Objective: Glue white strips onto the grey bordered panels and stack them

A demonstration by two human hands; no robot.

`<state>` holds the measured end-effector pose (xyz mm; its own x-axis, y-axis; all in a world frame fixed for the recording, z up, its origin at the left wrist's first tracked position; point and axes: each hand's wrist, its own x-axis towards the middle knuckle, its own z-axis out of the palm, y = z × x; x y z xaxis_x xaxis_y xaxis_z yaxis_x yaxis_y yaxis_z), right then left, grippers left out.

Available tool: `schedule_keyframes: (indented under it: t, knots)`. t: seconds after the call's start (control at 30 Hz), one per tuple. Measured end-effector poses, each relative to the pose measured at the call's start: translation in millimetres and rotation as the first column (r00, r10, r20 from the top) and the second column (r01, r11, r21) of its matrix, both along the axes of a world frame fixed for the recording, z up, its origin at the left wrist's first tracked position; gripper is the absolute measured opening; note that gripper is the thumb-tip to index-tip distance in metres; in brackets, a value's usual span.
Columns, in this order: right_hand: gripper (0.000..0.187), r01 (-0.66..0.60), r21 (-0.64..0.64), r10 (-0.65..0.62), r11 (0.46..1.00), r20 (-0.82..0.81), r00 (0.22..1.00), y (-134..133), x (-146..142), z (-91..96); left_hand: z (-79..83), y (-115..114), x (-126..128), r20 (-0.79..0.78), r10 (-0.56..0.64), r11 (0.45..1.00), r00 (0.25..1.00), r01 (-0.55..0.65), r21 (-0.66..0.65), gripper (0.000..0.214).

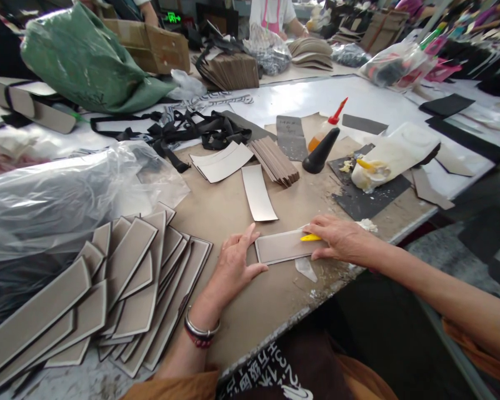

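Observation:
A grey-beige rectangular panel with a pale border (281, 246) lies flat on the brown work board. My left hand (235, 260) is at its left end, thumb and fingers spread apart around the corner. Over the panel's right end, my right hand (337, 239) is closed on a yellow-handled tool (310, 237), whose yellow end points left across the panel. The rest of that tool is mostly hidden by the hand. A white tuft (367, 225) shows just behind the hand; I cannot tell if it belongs to the tool. A pale blank strip (259, 194) lies just beyond the panel.
Bordered panels (135, 250) are piled at left beside a plastic-wrapped bundle (58, 183). Ahead lie a stack of strips (274, 161), a black cone (321, 150), a red-tipped bottle (327, 125) and a white glue-smeared container (394, 155). Black straps (208, 129) lie farther back. Co-workers stand beyond.

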<state>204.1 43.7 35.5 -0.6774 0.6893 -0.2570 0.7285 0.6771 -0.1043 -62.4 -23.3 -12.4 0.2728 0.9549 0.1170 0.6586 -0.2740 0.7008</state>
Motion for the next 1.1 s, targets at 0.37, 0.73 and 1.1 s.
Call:
schedule_keyframes:
  t: [0.37,0.73,1.1]
  knots:
    - [0.043,-0.025,0.009,0.024,1.0,0.095,0.995,3.8,-5.5,1.2,-1.1,-0.9,-1.3,-0.016,-0.009,1.0,1.0,0.01,0.015,0.059]
    - [0.038,-0.03,-0.01,0.031,1.0,0.141,0.99,3.0,-13.9,11.7,-4.1,0.4,-3.4,-0.036,-0.093,0.987,0.995,0.097,0.125,0.039]
    - [0.047,0.005,-0.11,0.009,0.994,0.124,0.992,8.9,-13.0,15.9,-4.5,-1.9,-3.4,-0.166,-0.102,0.976,0.981,0.131,0.174,0.037]
